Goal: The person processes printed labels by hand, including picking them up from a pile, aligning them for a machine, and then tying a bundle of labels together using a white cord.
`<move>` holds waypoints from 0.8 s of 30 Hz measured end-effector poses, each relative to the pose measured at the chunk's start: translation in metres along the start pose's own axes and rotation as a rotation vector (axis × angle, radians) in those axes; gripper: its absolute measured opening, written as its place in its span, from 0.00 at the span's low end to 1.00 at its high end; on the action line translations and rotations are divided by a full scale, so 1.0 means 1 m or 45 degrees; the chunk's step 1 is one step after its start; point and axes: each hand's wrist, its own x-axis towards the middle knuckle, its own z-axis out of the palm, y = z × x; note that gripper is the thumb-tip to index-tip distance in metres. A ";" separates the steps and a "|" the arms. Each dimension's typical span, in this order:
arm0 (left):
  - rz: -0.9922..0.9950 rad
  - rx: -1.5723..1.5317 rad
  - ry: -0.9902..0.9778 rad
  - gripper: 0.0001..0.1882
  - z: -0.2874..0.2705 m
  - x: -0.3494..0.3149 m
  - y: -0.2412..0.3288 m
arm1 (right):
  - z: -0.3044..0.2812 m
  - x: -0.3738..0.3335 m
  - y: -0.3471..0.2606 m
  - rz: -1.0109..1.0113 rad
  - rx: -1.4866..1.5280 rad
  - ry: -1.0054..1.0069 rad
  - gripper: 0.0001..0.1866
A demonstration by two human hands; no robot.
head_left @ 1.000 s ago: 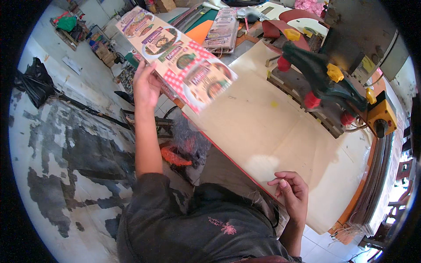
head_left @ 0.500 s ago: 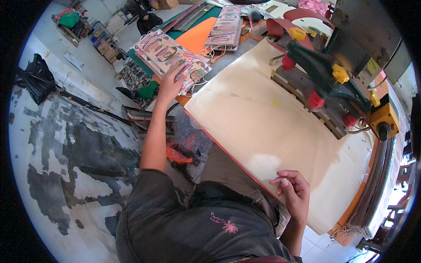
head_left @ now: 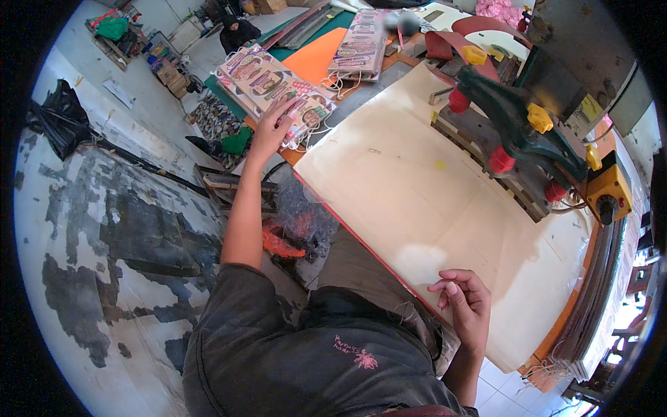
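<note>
Surroundings: we note a large cream sheet (head_left: pixel 417 208) spread over much of the desk (head_left: pixel 564 321). On its right-hand side stands a dark green machine arm (head_left: pixel 517 128) with yellow knobs and red round fittings; it takes up that side, well apart from the left hand. Beside it is a yellow control box (head_left: pixel 617 186) with a black knob. Farther right we see a thick stack of dark-edged pieces (head_left: pixel 590 299). Toward the back lie an orange sheet (head_left: pixel 318 57), a green mat (head_left: pixel 300 43) and a second printed stack (head_left: pixel 358 42) with white cords. A person in dark clothing (head_left: pixel 238 35) is in the far background. Below the desk's near left corner we record clear plastic (head_left: pixel 306 222) and a bright orange item, kind uncertain.

Position: the near printed stack (head_left: pixel 257 75), also with white cords, lies at the desk's left end, beyond the cream sheet's corner and directly under the left hand (head_left: pixel 273 131), extending away from its fingertips up and to the left.

Hands: we find the left one open, palm down, fingers extended over the stack's nearer end, touching the top without closing around it. The right hand (head_left: pixel 467 302) is half curled over the sheet's near edge, thumb close to the fingers, visibly holding nothing.
</note>
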 end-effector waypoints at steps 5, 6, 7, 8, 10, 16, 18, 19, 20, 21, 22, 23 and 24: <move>-0.036 -0.079 -0.027 0.23 -0.004 -0.002 0.003 | 0.000 -0.001 -0.001 0.007 -0.005 0.008 0.13; -0.035 -0.079 -0.025 0.23 -0.004 -0.002 0.002 | 0.001 -0.002 -0.001 0.001 -0.004 0.004 0.13; -0.049 -0.093 -0.026 0.23 -0.005 -0.001 0.000 | 0.001 -0.002 -0.001 -0.006 -0.003 0.000 0.13; -0.063 -0.108 -0.026 0.23 -0.006 0.000 -0.002 | 0.001 -0.002 -0.001 -0.007 -0.004 0.000 0.13; -0.077 -0.109 -0.018 0.23 -0.006 0.002 -0.004 | 0.001 -0.003 -0.001 -0.007 -0.012 0.002 0.12; -0.117 -0.123 -0.039 0.23 -0.011 0.008 -0.003 | 0.000 -0.005 -0.001 -0.017 -0.024 0.016 0.12; -0.082 -0.098 -0.043 0.23 -0.015 0.010 0.002 | -0.002 -0.004 0.000 -0.015 -0.016 0.008 0.12; -0.115 -0.046 -0.074 0.23 -0.017 0.011 0.002 | -0.002 -0.004 0.001 -0.011 -0.012 -0.010 0.12; -0.147 0.007 -0.105 0.23 -0.018 0.013 0.004 | -0.002 -0.003 0.001 -0.015 -0.012 0.002 0.12; -0.203 -0.064 -0.085 0.22 -0.019 0.014 0.008 | -0.001 -0.002 0.001 -0.030 0.000 -0.008 0.11; -0.198 -0.068 -0.090 0.22 -0.017 0.018 0.009 | 0.000 -0.002 0.001 -0.044 0.012 -0.018 0.11; -0.186 -0.049 -0.087 0.21 -0.016 0.023 0.010 | -0.001 -0.002 0.000 -0.045 0.012 -0.010 0.11; -0.170 -0.034 -0.085 0.20 -0.013 0.029 0.022 | -0.001 -0.002 0.001 -0.042 0.016 -0.013 0.11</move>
